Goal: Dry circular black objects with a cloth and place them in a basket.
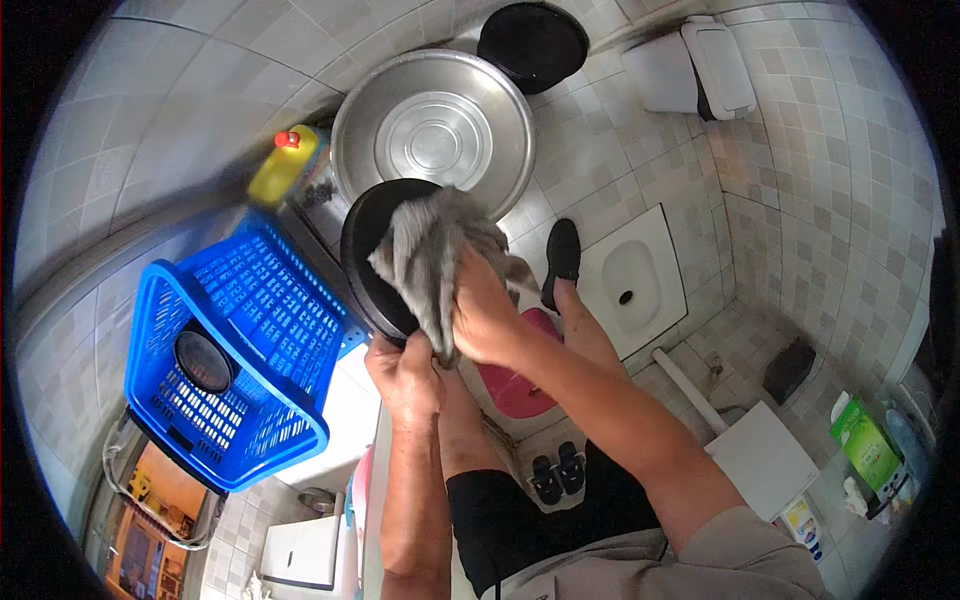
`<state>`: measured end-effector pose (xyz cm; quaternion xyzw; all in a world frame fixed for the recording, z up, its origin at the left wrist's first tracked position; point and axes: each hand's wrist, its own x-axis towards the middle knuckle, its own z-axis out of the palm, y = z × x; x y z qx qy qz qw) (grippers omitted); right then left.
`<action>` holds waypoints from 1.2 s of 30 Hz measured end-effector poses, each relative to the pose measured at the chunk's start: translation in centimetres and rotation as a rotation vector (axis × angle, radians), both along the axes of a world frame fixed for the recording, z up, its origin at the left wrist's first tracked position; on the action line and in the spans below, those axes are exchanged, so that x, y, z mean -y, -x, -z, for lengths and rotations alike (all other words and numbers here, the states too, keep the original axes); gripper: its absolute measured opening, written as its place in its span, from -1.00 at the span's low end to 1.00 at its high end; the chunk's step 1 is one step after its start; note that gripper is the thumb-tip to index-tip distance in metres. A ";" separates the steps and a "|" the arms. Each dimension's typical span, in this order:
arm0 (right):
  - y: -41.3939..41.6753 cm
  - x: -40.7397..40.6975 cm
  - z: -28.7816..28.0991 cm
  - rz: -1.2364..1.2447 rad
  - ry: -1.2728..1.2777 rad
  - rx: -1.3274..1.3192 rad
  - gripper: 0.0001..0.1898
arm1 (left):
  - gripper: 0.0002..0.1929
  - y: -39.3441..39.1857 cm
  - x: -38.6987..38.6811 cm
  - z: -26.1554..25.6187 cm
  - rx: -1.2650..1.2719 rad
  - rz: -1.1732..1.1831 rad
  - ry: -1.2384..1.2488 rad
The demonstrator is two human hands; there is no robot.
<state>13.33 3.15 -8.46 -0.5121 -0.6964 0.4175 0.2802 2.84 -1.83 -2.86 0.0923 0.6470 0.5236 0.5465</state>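
My left hand (409,379) grips the near rim of a black, round, shallow vessel, perhaps a pan (367,247), which is tilted in front of me. A crumpled grey cloth (427,247) is bunched in my right hand (487,307) and lies against the vessel's inner face. The cloth hides much of that face and most of my right fingers. Just beyond the vessel, a wide stainless steel basin (435,146) stands on the tiled floor, its near rim partly covered by the vessel and cloth.
To the left is a blue plastic basket (247,360) with a dark round item (204,362) inside. A yellow bottle with a red cap (285,166) stands beside the basin. Behind are a black round object (532,46) and a lidded bin (705,69). A squat toilet (637,281) lies right, near a pink stool (517,375).
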 end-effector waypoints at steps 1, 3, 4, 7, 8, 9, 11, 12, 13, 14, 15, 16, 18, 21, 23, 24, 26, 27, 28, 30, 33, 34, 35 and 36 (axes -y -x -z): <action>-0.2 -1.2 0.7 -0.006 -0.099 0.005 -0.60 | -0.75 -0.3 0.0 -0.5 0.003 0.003 0.003; -0.9 -2.9 1.7 0.050 -0.035 0.081 -0.64 | -0.73 -0.7 -0.1 -1.3 0.036 0.039 0.018; -1.4 -3.8 2.1 0.105 0.025 0.155 -0.68 | -0.72 -0.8 0.4 -1.6 0.071 0.034 0.017; -3.0 -5.6 2.8 0.224 0.481 0.320 -0.75 | -0.70 -0.2 1.6 -2.3 0.098 0.019 -0.042; -4.0 -6.0 3.2 0.236 0.522 0.242 -0.71 | -0.68 0.0 1.7 -2.4 0.112 -0.010 -0.033; -5.6 -6.1 3.7 0.252 0.558 0.171 -0.68 | -0.68 0.1 1.7 -2.3 0.120 -0.013 -0.036; -8.3 -4.8 4.3 0.365 0.845 -0.285 -0.64 | -0.63 0.9 2.0 -1.5 0.293 -0.117 -0.031; -8.7 -3.9 3.4 0.440 0.952 -0.410 -0.66 | -0.53 1.1 2.0 -0.9 0.324 -0.140 -0.078; -8.6 -2.9 2.3 0.512 1.060 -0.540 -0.69 | -0.53 1.4 2.1 -0.3 0.314 -0.147 -0.076; -8.9 -0.9 3.2 0.503 1.068 -0.545 -0.69 | -0.48 1.7 2.4 0.4 0.409 -0.212 -0.055; -9.9 1.4 4.7 0.375 0.867 -0.472 -0.70 | -0.43 1.4 2.3 1.0 0.517 -0.271 -0.038; -10.4 3.1 5.3 0.250 0.670 -0.396 -0.71 | -0.39 0.9 2.4 1.8 0.595 -0.340 -0.041; -9.5 4.8 4.2 0.261 0.702 -0.437 -0.72 | -0.46 1.2 3.5 3.7 0.657 -0.357 -0.063; -9.0 2.8 -0.2 0.261 0.746 -0.450 -0.68 | -0.51 1.6 3.9 4.0 0.626 -0.256 -0.015; -8.9 2.3 -1.8 0.322 0.792 -0.381 -0.62 | -0.48 1.9 3.6 3.9 0.582 -0.187 0.045; -9.4 2.3 -2.3 0.324 0.791 -0.383 -0.62 | -0.43 1.8 3.1 3.6 0.431 -0.110 0.281; -10.2 2.4 -3.0 0.191 0.642 -0.062 -0.58 | -0.19 1.9 2.0 2.8 0.149 0.074 0.450; -10.4 2.1 -3.7 0.196 0.643 -0.057 -0.58 | -0.19 1.3 0.9 1.8 0.154 0.079 0.452; -10.1 1.9 -4.5 0.096 0.547 0.034 -0.64 | -0.12 1.1 -0.1 0.5 0.240 0.049 0.290; -9.2 2.4 -4.4 -0.059 0.229 0.133 -0.77 | 0.05 1.4 -1.3 -1.0 0.352 0.101 0.092; -8.8 3.1 -4.8 -0.289 -0.184 0.392 -0.80 | -0.40 1.5 -3.0 -3.0 0.396 -0.061 0.232; -9.1 3.6 -4.6 -0.288 -0.184 0.390 -0.80 | -0.50 2.0 -2.6 -2.6 0.510 -0.133 0.272; -9.8 4.3 -4.1 -0.400 -0.174 0.419 -0.79 | -0.50 2.4 -1.6 -2.0 0.509 -0.132 0.271; -10.0 4.3 -4.2 -0.514 -0.162 0.442 -0.79 | -0.45 2.8 -1.0 -1.8 0.579 -0.163 0.313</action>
